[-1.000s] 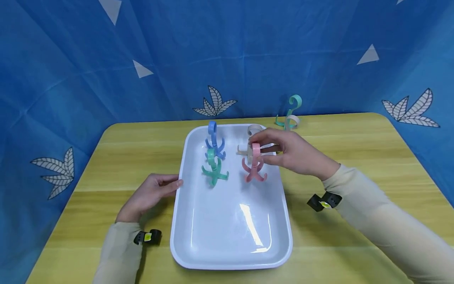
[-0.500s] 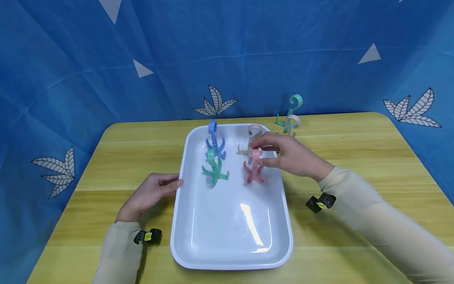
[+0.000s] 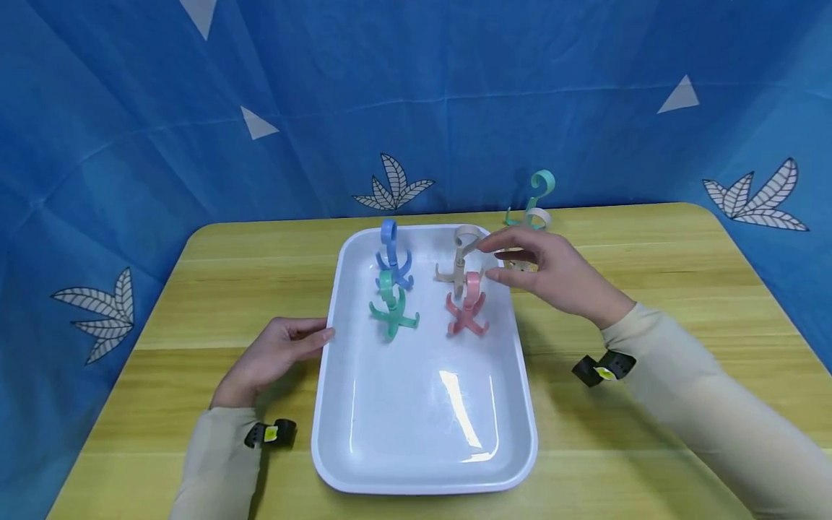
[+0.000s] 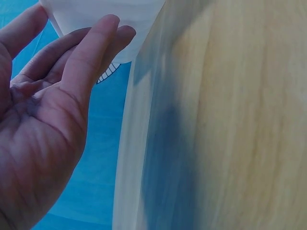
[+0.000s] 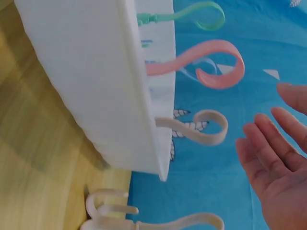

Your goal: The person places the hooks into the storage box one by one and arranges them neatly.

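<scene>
A white plastic tray [image 3: 403, 412] lies lengthwise before me, its left rim held between the thumb and fingers of my left hand [image 3: 276, 354]. Standing on their splayed prongs inside it are curl-topped hanger hooks: a blue one [image 3: 393, 271], a green one [image 3: 393, 318], a beige one [image 3: 458, 271] and a pink one [image 3: 466, 321]. Above the tray's right rim is my right hand [image 3: 559, 278], fingers parted and holding nothing, close to the beige and pink hooks. In the right wrist view its fingers [image 5: 266, 151] spread apart from the curl of the beige hook [image 5: 211, 139].
Behind the right hand, by the table's back edge, stand another green hook [image 3: 542, 184] and another beige hook [image 3: 538, 217], partly hidden. The wooden table [image 3: 682, 289] ends at a blue patterned cloth [image 3: 325, 108].
My right hand has lowered the pink hook onto the tray, let go of it and drawn back up to the right. The left hand stays at the tray's rim.
</scene>
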A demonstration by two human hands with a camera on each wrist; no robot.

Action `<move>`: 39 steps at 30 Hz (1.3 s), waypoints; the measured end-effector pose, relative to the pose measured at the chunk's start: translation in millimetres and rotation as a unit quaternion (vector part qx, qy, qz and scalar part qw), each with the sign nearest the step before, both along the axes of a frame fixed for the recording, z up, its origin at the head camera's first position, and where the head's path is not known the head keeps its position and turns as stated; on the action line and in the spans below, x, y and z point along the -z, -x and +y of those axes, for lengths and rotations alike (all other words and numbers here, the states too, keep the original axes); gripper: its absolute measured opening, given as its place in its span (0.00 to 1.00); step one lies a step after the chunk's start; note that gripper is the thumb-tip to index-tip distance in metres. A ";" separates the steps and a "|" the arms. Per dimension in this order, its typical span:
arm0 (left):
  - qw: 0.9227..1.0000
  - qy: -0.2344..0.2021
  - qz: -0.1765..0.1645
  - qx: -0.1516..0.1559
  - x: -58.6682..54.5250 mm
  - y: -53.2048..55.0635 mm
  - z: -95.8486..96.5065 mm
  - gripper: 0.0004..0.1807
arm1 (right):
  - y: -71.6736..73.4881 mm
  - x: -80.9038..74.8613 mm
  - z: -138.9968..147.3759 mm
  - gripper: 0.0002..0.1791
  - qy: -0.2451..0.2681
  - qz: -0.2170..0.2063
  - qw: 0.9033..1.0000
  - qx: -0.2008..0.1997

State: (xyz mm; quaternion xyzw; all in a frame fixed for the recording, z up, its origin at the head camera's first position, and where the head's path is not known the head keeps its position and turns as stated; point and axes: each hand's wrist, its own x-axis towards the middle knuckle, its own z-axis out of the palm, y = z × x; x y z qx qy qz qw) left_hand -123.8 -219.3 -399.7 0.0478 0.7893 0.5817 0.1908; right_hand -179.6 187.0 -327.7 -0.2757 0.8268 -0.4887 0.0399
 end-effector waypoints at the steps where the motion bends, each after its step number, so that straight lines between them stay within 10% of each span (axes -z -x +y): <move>1: 1.000 0.003 -0.002 -0.001 0.1 0.3 0.2 0.27 | 0.0 -1.0 2.8 0.17 0.008 0.005 1.000 0.010; 16: 1.000 0.001 -0.004 -0.005 2.2 0.1 -0.6 0.27 | 6.9 -7.7 27.3 0.18 0.076 0.066 0.990 0.101; 39: 1.000 -0.004 0.005 -0.001 0.8 -0.1 -0.6 0.27 | 30.9 10.8 41.3 0.28 0.055 0.029 0.976 0.211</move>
